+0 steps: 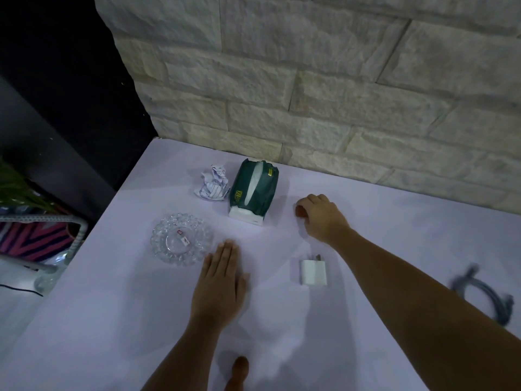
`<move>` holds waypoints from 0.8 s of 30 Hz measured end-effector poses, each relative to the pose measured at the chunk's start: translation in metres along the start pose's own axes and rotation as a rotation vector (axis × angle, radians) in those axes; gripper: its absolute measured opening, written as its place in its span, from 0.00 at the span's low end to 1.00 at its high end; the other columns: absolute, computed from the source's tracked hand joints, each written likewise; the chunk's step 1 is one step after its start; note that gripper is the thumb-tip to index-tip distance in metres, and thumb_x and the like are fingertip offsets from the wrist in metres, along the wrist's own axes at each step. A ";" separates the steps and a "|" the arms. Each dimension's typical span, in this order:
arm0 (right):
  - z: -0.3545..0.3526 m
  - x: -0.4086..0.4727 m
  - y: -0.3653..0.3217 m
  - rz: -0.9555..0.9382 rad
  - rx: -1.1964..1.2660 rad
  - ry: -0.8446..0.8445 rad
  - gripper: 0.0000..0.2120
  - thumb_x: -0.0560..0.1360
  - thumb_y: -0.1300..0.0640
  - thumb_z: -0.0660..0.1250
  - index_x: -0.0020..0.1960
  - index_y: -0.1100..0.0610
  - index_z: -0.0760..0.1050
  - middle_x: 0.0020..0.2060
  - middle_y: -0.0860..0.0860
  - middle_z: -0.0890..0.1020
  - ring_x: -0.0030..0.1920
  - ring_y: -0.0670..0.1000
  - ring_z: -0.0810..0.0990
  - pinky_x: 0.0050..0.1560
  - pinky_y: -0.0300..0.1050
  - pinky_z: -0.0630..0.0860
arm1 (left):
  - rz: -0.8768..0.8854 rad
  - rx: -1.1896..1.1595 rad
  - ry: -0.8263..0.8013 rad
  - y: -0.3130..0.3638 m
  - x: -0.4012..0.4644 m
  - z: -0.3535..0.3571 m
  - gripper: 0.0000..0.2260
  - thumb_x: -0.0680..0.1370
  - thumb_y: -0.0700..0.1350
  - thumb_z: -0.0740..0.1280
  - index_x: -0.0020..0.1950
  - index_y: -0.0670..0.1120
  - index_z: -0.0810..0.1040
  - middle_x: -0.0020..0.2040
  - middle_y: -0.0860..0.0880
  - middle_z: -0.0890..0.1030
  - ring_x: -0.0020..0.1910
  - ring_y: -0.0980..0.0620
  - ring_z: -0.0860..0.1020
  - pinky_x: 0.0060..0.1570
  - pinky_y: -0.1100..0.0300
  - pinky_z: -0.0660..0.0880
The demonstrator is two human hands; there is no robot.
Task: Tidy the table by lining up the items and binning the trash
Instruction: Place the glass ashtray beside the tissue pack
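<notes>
Left hand (221,280) lies flat and empty on the desk (112,320), beside the glass ashtray (181,239); right hand (321,217) is curled, grip unclear, near the tissue pack (253,190).

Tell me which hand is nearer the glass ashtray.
Left. The left hand lies flat just right of the glass ashtray, nearly touching its rim. The right hand is farther right, past the tissue pack.

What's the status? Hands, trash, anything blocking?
Left hand flat on table, empty. Right hand curled beside tissue pack, grip contents unclear. Crumpled paper unbinned, left of the pack. Nothing blocking it.
</notes>
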State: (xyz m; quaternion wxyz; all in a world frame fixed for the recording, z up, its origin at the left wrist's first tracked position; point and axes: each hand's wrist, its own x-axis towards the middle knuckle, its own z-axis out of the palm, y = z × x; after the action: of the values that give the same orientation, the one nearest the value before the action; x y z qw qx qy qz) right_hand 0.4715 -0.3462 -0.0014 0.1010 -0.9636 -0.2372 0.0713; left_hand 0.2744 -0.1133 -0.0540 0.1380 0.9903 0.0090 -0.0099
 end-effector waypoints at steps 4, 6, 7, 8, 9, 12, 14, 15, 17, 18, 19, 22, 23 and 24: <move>-0.001 -0.019 -0.020 -0.152 0.082 0.056 0.18 0.70 0.63 0.67 0.60 0.58 0.76 0.53 0.57 0.80 0.53 0.59 0.75 0.53 0.55 0.75 | -0.014 -0.006 -0.008 0.000 -0.001 0.000 0.29 0.81 0.56 0.50 0.78 0.42 0.56 0.79 0.44 0.56 0.79 0.48 0.52 0.77 0.51 0.46; 0.001 -0.034 -0.037 -0.281 0.098 0.035 0.18 0.69 0.62 0.67 0.59 0.58 0.77 0.51 0.56 0.81 0.51 0.58 0.75 0.52 0.54 0.75 | -0.019 -0.011 0.000 0.002 -0.002 -0.002 0.28 0.81 0.54 0.50 0.78 0.41 0.56 0.79 0.44 0.57 0.79 0.47 0.53 0.78 0.49 0.49; 0.004 -0.042 -0.045 -0.338 0.104 0.020 0.17 0.69 0.62 0.67 0.58 0.57 0.78 0.51 0.55 0.81 0.50 0.57 0.76 0.52 0.53 0.75 | -0.018 -0.020 0.006 0.002 -0.003 -0.003 0.28 0.81 0.53 0.50 0.77 0.40 0.58 0.79 0.43 0.58 0.79 0.46 0.55 0.78 0.48 0.51; 0.006 -0.049 -0.052 -0.386 0.105 0.004 0.17 0.68 0.61 0.67 0.57 0.57 0.78 0.51 0.54 0.82 0.50 0.57 0.76 0.52 0.52 0.75 | -0.018 -0.029 0.013 0.002 -0.004 -0.004 0.27 0.80 0.51 0.50 0.77 0.40 0.59 0.78 0.42 0.60 0.78 0.45 0.56 0.77 0.48 0.52; 0.008 -0.055 -0.059 -0.428 0.097 -0.012 0.17 0.69 0.60 0.67 0.57 0.56 0.78 0.51 0.54 0.82 0.50 0.57 0.77 0.53 0.52 0.75 | -0.018 -0.032 0.015 0.002 -0.005 -0.005 0.27 0.80 0.51 0.49 0.77 0.40 0.59 0.78 0.42 0.60 0.78 0.45 0.56 0.77 0.48 0.53; 0.016 -0.071 -0.073 -0.529 0.066 -0.016 0.16 0.70 0.59 0.66 0.58 0.56 0.78 0.51 0.54 0.82 0.50 0.57 0.78 0.51 0.51 0.75 | -0.016 -0.040 0.013 0.001 -0.011 -0.007 0.28 0.79 0.50 0.47 0.78 0.41 0.56 0.79 0.43 0.57 0.79 0.46 0.54 0.78 0.49 0.50; 0.019 -0.077 -0.076 -0.562 0.049 -0.029 0.15 0.72 0.60 0.66 0.58 0.57 0.78 0.51 0.55 0.82 0.50 0.57 0.78 0.51 0.52 0.75 | -0.013 -0.044 0.014 -0.001 -0.016 -0.007 0.28 0.79 0.50 0.47 0.78 0.42 0.55 0.79 0.44 0.57 0.79 0.46 0.53 0.78 0.49 0.49; 0.020 -0.078 -0.077 -0.561 0.040 -0.040 0.15 0.72 0.60 0.66 0.59 0.57 0.78 0.52 0.55 0.82 0.51 0.58 0.78 0.52 0.52 0.75 | -0.012 -0.043 0.013 -0.002 -0.019 -0.007 0.28 0.79 0.50 0.47 0.78 0.41 0.55 0.79 0.44 0.56 0.79 0.47 0.53 0.78 0.50 0.48; 0.020 -0.079 -0.076 -0.547 0.050 -0.064 0.15 0.73 0.59 0.66 0.60 0.57 0.78 0.54 0.55 0.82 0.53 0.58 0.78 0.55 0.52 0.74 | -0.016 -0.030 0.009 -0.004 -0.024 -0.007 0.28 0.80 0.50 0.49 0.78 0.41 0.55 0.79 0.44 0.56 0.79 0.47 0.52 0.78 0.51 0.46; 0.019 -0.079 -0.075 -0.536 0.075 -0.070 0.16 0.74 0.57 0.67 0.61 0.56 0.78 0.55 0.54 0.82 0.54 0.57 0.78 0.57 0.51 0.74 | -0.017 -0.027 0.008 -0.005 -0.026 -0.008 0.28 0.80 0.51 0.49 0.78 0.41 0.55 0.79 0.44 0.56 0.79 0.47 0.52 0.78 0.51 0.46; 0.019 -0.079 -0.076 -0.524 0.107 -0.067 0.16 0.74 0.54 0.68 0.62 0.56 0.77 0.56 0.53 0.82 0.54 0.56 0.78 0.57 0.49 0.74 | -0.017 -0.029 0.011 -0.006 -0.029 -0.008 0.27 0.80 0.51 0.49 0.78 0.41 0.56 0.79 0.44 0.57 0.79 0.47 0.53 0.78 0.52 0.46; 0.021 -0.070 -0.097 -0.413 0.265 0.062 0.19 0.74 0.44 0.69 0.60 0.54 0.78 0.53 0.51 0.82 0.50 0.52 0.79 0.53 0.47 0.76 | -0.025 -0.025 0.003 -0.011 -0.039 -0.007 0.27 0.81 0.52 0.48 0.79 0.44 0.54 0.79 0.47 0.54 0.79 0.49 0.52 0.78 0.53 0.44; 0.024 -0.062 -0.112 -0.331 0.315 0.112 0.18 0.74 0.43 0.68 0.57 0.54 0.79 0.49 0.51 0.83 0.48 0.52 0.79 0.49 0.47 0.77 | -0.036 -0.027 -0.006 -0.014 -0.042 -0.006 0.27 0.81 0.53 0.47 0.79 0.45 0.52 0.80 0.48 0.52 0.79 0.50 0.50 0.78 0.53 0.44; 0.026 -0.051 -0.130 -0.225 0.358 0.118 0.16 0.75 0.42 0.67 0.54 0.54 0.79 0.46 0.51 0.83 0.46 0.52 0.80 0.46 0.46 0.77 | -0.044 -0.030 -0.014 -0.016 -0.044 -0.006 0.27 0.81 0.54 0.47 0.79 0.45 0.51 0.80 0.49 0.50 0.79 0.50 0.49 0.78 0.52 0.45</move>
State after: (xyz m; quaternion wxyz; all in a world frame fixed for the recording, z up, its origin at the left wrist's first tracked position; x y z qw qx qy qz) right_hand 0.3645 -0.2531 0.0078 0.2918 -0.9002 -0.3204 0.0439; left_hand 0.2300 -0.0973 -0.0520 0.1525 0.9876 0.0303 -0.0196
